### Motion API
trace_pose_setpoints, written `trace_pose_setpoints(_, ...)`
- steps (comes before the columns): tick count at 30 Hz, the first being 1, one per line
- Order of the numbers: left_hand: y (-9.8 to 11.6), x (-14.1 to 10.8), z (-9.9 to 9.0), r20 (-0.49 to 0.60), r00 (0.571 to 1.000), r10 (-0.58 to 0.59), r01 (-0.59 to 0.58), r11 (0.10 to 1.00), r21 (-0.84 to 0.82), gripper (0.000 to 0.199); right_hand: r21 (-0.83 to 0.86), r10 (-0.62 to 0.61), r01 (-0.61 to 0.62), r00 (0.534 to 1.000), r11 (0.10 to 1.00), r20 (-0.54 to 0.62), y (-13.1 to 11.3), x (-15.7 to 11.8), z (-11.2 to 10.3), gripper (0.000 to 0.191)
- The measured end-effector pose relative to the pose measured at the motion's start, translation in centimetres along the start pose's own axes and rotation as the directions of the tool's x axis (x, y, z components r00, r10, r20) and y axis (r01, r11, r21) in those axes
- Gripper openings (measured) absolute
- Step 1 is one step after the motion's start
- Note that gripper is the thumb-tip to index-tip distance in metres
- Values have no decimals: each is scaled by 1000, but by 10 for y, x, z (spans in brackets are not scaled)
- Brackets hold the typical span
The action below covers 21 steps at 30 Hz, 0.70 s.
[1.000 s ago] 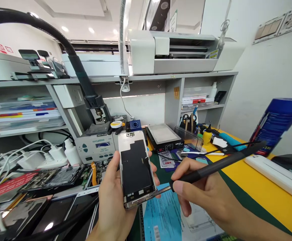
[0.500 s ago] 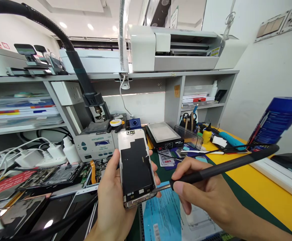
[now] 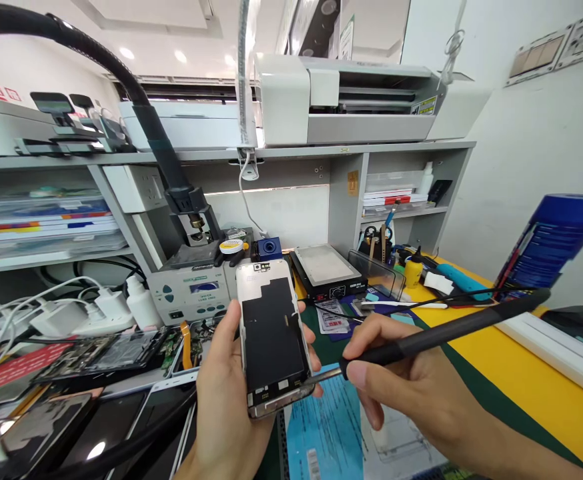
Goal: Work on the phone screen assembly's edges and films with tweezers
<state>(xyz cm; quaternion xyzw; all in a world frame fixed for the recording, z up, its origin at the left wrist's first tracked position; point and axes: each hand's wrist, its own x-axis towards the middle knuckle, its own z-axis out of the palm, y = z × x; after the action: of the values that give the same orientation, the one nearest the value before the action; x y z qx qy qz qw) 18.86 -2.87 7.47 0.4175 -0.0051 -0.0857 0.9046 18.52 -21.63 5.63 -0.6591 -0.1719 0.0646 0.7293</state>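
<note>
Lower centre of the frame, the left hand (image 3: pixel 229 403) clasps a rectangular black-and-silver phone panel (image 3: pixel 274 333), long axis near-upright, while the right hand (image 3: pixel 406 387), rightward, pinches a black pen-shaped tool (image 3: pixel 436 339), tip at the panel's lower-right corner.

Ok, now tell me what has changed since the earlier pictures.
The rear end of the slim black pen-shaped tool has swung slightly to the right in the picture and a little lower. Nothing was taken hold of or let go: the right hand still grips the tool, its tip at the lower right edge of the flat rectangular black-and-silver phone panel, which the left hand still holds.
</note>
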Motion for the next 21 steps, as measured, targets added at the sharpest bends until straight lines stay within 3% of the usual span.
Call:
trace_pose_setpoints(7,-4,5,-1,-29,999,-38,39,999,36,42,288,82,-59,994,956,-68,-8,11,-6,19)
trace_pose_setpoints(12,-4,9,-5,-81,997,-16,19,999,34,40,377,126,-108,992,920,-24,-10,15,-8,26)
trace_pose_setpoints(17,-2,6,-3,-141,983,118,-118,993,12,39,244,61,-34,993,969,-105,-9,19,-9,25)
trace_pose_setpoints(21,9,6,-7,-238,922,306,-314,949,4,37,27,-20,26,975,999,-220,-3,27,-11,28)
